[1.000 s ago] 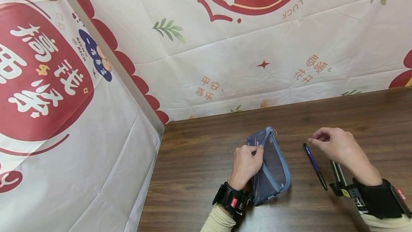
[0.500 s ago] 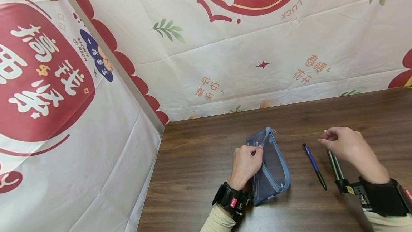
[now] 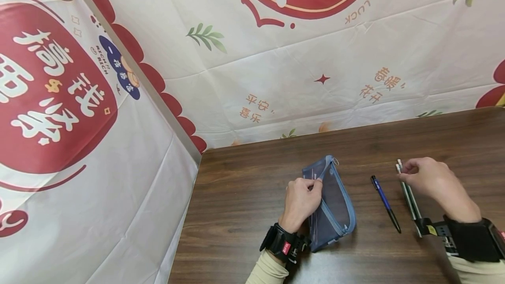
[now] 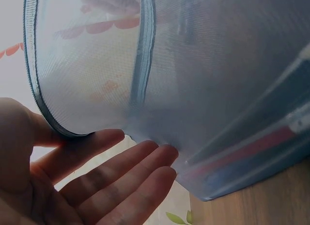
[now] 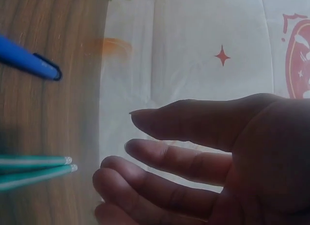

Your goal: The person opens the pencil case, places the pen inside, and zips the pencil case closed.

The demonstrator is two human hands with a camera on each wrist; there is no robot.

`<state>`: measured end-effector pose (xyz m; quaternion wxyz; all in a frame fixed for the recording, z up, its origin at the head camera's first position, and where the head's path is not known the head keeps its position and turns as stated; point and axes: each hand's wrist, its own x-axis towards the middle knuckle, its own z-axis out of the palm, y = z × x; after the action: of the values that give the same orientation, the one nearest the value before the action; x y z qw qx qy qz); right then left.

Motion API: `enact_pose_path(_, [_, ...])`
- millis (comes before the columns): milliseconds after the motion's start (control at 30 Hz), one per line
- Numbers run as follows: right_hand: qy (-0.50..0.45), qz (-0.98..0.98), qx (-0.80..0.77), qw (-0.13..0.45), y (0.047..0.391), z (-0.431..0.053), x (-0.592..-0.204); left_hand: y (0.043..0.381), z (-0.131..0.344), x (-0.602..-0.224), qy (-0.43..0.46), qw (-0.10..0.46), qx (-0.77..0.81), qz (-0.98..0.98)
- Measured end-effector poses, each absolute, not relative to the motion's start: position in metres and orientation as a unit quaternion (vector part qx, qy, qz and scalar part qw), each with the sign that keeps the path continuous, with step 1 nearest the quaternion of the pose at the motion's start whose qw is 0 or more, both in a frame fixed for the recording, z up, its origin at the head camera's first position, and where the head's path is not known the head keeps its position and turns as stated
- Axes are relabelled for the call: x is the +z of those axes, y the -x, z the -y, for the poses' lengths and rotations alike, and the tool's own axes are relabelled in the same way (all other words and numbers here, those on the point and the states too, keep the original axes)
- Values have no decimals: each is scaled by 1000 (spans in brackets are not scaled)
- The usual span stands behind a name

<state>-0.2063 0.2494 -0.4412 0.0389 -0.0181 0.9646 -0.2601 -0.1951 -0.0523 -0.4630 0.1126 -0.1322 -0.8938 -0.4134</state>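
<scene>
Fingers (image 4: 143, 196) of left hand (image 3: 301, 200) pinch edge of blue pouch (image 3: 335, 203), right hand (image 3: 432, 181) thumb and fingers apart near two green pencils (image 3: 410, 198), blue pen (image 3: 385, 204) lying between.

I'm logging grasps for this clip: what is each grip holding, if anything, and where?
The left grip pinches the blue mesh pencil case by its zippered edge; the right grip, near two green pencils, holds nothing.
</scene>
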Motion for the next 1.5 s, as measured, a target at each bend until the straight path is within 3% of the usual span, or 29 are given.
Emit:
enact_pose_path(333, [-28, -963, -252, 94, 205, -260, -446, 195, 52, -462, 128, 109, -416, 894])
enact_pose_path(667, [-107, -959, -241, 104, 205, -259, -452, 195, 52, -462, 129, 110, -417, 893])
enact_pose_path(1500, [-116, -953, -247, 131, 209, -265, -462, 194, 52, -461, 130, 105, -414, 895])
